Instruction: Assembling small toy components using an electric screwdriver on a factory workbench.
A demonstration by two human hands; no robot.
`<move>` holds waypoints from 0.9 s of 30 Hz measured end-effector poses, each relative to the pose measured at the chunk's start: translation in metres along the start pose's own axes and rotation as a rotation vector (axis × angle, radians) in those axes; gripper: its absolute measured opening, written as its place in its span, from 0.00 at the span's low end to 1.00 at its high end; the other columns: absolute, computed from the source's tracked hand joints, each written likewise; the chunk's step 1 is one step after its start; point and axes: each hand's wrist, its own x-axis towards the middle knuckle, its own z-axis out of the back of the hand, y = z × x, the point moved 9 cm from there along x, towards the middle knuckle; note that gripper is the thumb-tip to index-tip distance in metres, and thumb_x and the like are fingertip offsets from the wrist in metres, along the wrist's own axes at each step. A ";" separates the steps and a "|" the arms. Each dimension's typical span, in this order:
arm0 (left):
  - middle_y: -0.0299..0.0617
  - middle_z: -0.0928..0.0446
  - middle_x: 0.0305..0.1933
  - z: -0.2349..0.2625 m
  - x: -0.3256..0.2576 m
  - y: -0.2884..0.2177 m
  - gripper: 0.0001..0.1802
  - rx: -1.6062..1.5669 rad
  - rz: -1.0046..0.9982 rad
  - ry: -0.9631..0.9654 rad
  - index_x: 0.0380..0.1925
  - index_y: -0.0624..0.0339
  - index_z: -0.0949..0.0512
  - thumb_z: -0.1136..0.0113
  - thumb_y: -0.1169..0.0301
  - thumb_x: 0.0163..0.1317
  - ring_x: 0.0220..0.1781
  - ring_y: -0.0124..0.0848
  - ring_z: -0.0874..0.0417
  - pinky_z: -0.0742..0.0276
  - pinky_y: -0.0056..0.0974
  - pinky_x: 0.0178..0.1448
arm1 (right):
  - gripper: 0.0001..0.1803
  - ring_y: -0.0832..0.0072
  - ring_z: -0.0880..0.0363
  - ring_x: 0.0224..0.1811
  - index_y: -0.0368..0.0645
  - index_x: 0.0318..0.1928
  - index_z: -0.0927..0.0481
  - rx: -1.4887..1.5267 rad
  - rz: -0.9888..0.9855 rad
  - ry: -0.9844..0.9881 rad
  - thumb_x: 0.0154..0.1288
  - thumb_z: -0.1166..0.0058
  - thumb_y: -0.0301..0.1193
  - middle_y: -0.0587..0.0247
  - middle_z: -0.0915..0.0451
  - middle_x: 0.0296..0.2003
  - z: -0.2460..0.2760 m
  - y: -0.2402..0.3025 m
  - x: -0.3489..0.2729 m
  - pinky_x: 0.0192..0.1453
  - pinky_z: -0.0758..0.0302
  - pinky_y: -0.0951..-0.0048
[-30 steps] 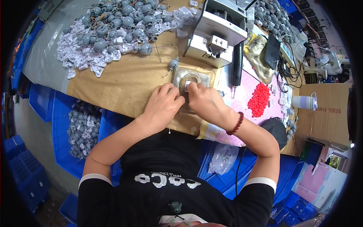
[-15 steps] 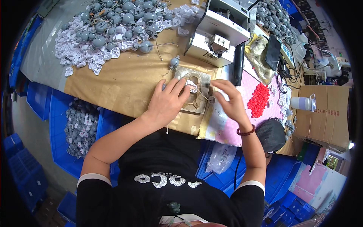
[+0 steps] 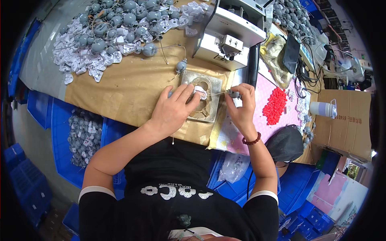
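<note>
A square metal fixture plate with rounded recesses lies on the bench before me. In it sits a small white plastic piece, which the fingertips of my left hand hold down. A bit of grey shows beneath those fingers, mostly hidden. To the right of the plate, my right hand pinches a small grey ball between thumb and fingers. A thin cord runs nearly straight from this ball to the white piece. Another grey ball on a cord rests just beyond the plate's far left corner.
A heap of grey balls and white pieces covers the far left. A white bench machine stands behind the plate. Red small parts lie on a pink sheet at right, near a white cup. Blue bins flank me below.
My right hand has closed on the grey ball, which lay beside the plate, and lifted it slightly; its cord is now straighter. My left hand stays on the white piece. The view has shifted slightly.
</note>
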 end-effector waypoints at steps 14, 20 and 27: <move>0.49 0.23 0.56 0.002 0.007 0.001 0.19 -0.030 -0.046 -0.031 0.49 0.59 0.20 0.44 0.74 0.56 0.61 0.43 0.23 0.27 0.44 0.60 | 0.27 0.72 0.16 0.44 0.42 0.60 0.24 1.042 -0.606 0.564 0.60 0.34 0.17 0.59 0.17 0.48 -0.064 0.008 0.016 0.49 0.17 0.73; 0.47 0.22 0.52 0.005 0.010 0.004 0.15 -0.070 -0.072 -0.066 0.45 0.59 0.20 0.42 0.74 0.56 0.58 0.42 0.20 0.25 0.44 0.57 | 0.25 0.79 0.24 0.36 0.40 0.55 0.20 0.190 -0.159 0.472 0.57 0.29 0.23 0.65 0.19 0.42 -0.055 0.022 0.037 0.39 0.26 0.77; 0.42 0.24 0.44 0.006 0.028 0.016 0.19 -0.211 0.087 0.007 0.46 0.57 0.22 0.32 0.73 0.52 0.49 0.42 0.21 0.24 0.45 0.51 | 0.28 0.64 0.23 0.41 0.41 0.57 0.22 0.081 -0.165 0.378 0.54 0.28 0.27 0.58 0.21 0.42 -0.051 0.026 0.041 0.44 0.23 0.65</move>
